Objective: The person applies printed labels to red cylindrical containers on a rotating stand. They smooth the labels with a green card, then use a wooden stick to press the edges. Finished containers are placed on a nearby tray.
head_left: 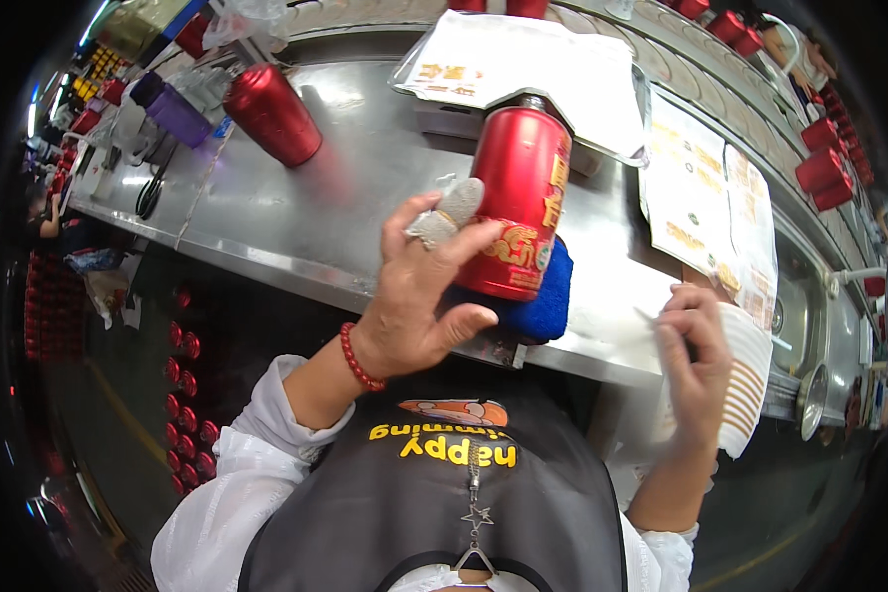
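Observation:
A glossy red metal bottle [511, 192] with gold decoration lies tilted in front of me, its dark neck pointing away. Its near end rests on a folded blue cloth [553, 301] at the bench edge. My left hand [419, 271] lies against the bottle's left side, fingers and thumb apart, index fingertip on the gold pattern. Pale coverings wrap some of its fingers, and a red bead bracelet circles the wrist. Away to the right, my right hand [696, 340] is closed in a pinch beside printed sheets. A thin pale sliver shows by its fingers, too blurred to name.
Another red bottle [273, 115] stands at the back left, near a purple bottle [171, 109]. White sheets with gold prints [523, 61] lie behind the work, more sheets [705, 183] to the right. Stacked white cups or containers [745, 380] sit beside my right hand.

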The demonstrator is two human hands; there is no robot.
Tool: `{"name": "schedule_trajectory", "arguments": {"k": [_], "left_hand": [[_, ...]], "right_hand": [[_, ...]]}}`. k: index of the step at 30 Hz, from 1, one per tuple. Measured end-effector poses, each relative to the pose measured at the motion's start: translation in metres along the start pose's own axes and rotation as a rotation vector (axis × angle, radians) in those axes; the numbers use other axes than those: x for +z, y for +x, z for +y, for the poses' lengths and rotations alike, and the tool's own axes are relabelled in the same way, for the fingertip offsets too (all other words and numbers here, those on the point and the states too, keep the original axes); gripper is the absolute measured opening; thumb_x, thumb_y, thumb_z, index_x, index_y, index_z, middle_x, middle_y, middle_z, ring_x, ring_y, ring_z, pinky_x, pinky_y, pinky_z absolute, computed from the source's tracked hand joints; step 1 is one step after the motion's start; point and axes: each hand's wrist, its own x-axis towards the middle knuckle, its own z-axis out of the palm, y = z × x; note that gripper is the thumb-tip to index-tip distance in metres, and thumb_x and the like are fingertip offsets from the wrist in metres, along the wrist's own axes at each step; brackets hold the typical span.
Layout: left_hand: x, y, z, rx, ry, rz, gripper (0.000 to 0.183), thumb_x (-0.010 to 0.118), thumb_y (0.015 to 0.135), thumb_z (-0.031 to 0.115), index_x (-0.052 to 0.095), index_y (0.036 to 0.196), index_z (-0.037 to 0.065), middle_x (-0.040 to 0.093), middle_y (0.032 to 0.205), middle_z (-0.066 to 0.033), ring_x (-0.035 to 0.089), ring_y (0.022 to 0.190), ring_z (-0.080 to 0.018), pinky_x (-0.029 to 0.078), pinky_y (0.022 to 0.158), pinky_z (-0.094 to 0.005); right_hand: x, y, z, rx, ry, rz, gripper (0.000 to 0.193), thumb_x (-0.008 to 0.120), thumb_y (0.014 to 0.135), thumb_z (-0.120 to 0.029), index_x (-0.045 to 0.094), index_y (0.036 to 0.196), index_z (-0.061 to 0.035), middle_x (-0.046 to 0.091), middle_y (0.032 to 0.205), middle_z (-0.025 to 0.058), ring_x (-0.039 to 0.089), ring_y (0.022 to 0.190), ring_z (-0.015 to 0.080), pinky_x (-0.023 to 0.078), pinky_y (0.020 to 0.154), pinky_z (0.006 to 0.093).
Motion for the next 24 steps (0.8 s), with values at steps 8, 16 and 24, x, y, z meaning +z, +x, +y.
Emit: {"name": "schedule_trajectory", "arguments": {"k": [8, 16, 24], "left_hand": [[0.001, -0.001, 0.020, -0.110, -0.168, 0.064, 0.013, 0.069, 0.093, 0.019, 0.065, 0.091, 0.007, 0.052, 0.142, -0.0241, 0.032, 0.135, -0.0404, 0.025, 0.115, -0.0474], [0.010, -0.018, -0.001, -0.261, -0.168, 0.148, 0.017, 0.070, 0.092, 0.021, 0.063, 0.090, 0.007, 0.055, 0.138, -0.0245, 0.040, 0.127, -0.0409, 0.029, 0.112, -0.0504], [0.013, -0.023, -0.006, -0.363, -0.335, 0.158, 0.016, 0.071, 0.092, 0.021, 0.062, 0.090, 0.008, 0.054, 0.140, -0.0216, 0.040, 0.128, -0.0392, 0.029, 0.112, -0.0484]], "right_hand": [[0.086, 0.021, -0.041, -0.143, 0.044, -0.093, 0.009, 0.075, 0.081, -0.002, 0.069, 0.087, -0.0027, 0.056, 0.102, 0.0120, 0.055, 0.102, 0.0287, 0.046, 0.087, 0.0374], [0.100, 0.026, -0.040, -0.123, -0.072, -0.032, 0.010, 0.076, 0.082, -0.004, 0.066, 0.084, -0.0016, 0.055, 0.102, 0.0146, 0.054, 0.102, 0.0303, 0.045, 0.087, 0.0389], [0.104, 0.029, -0.041, -0.097, -0.082, -0.050, 0.013, 0.076, 0.081, -0.004, 0.063, 0.082, -0.0008, 0.055, 0.103, 0.0153, 0.054, 0.100, 0.0292, 0.044, 0.086, 0.0372]]}}
